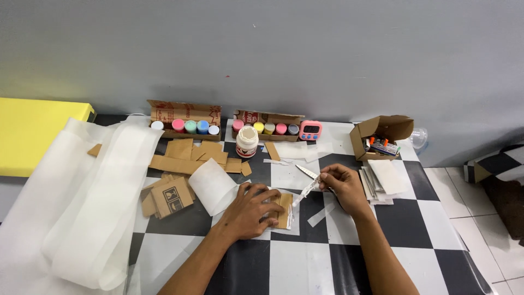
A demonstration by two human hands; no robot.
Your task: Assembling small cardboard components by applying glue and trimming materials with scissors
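Observation:
My left hand (252, 210) presses flat on a cardboard piece (284, 210) that lies on white paper on the checkered table. My right hand (341, 183) pinches a thin white paper strip (305, 191) that runs down to the cardboard's right edge. A small blade-like tool (307, 171) lies just beyond my right hand's fingers. Another loose white strip (321, 214) rests on the table below my right wrist.
A white glue jar (246, 142) stands at the back, with cardboard scraps (188, 155) beside it. Two open boxes of paint pots (185, 125) (266, 128), a pink timer (310, 130) and a small cardboard box (379, 139) line the wall. Wide translucent sheets (93, 191) drape left.

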